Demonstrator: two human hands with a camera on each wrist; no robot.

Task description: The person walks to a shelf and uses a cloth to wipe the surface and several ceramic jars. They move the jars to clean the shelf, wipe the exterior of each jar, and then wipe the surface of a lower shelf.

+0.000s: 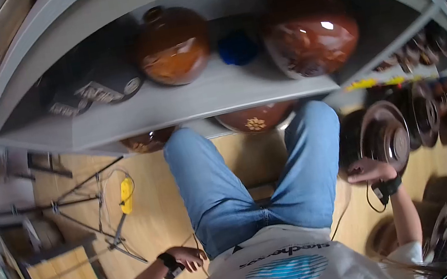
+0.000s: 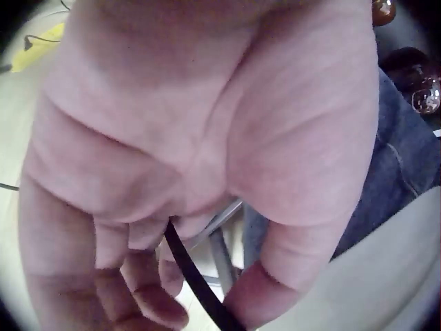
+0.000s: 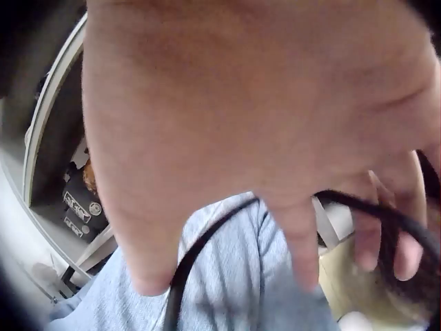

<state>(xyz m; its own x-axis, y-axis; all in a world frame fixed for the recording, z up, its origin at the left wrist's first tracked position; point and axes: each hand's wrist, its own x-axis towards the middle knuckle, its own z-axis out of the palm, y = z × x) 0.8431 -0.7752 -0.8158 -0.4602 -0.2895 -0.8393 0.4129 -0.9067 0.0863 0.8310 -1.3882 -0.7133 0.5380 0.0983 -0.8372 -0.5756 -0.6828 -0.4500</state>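
My left hand (image 1: pixel 188 257) hangs beside my left hip, its fingers loosely curled with nothing gripped. In the left wrist view a thin black cable (image 2: pixel 195 276) runs past the fingers. On the other side, my right hand (image 1: pixel 370 170) is held out with its fingers fairly straight, overlapping the near edge of a glossy dark brown pot (image 1: pixel 389 133). Another black cable (image 3: pixel 213 227) loops across the fingers in the right wrist view. Ahead of my knees, a grey shelf (image 1: pixel 201 108) bears an orange-brown round jar (image 1: pixel 173 45) and a larger red-brown jar (image 1: pixel 312 38).
Between the jars lies a blue object (image 1: pixel 238 48); black items with white labels (image 1: pixel 105 91) are at the shelf's left. A black tripod stand (image 1: pixel 98 197) and yellow power strip (image 1: pixel 126 195) occupy the left floor. More brown pottery (image 1: pixel 427 113) lines the right.
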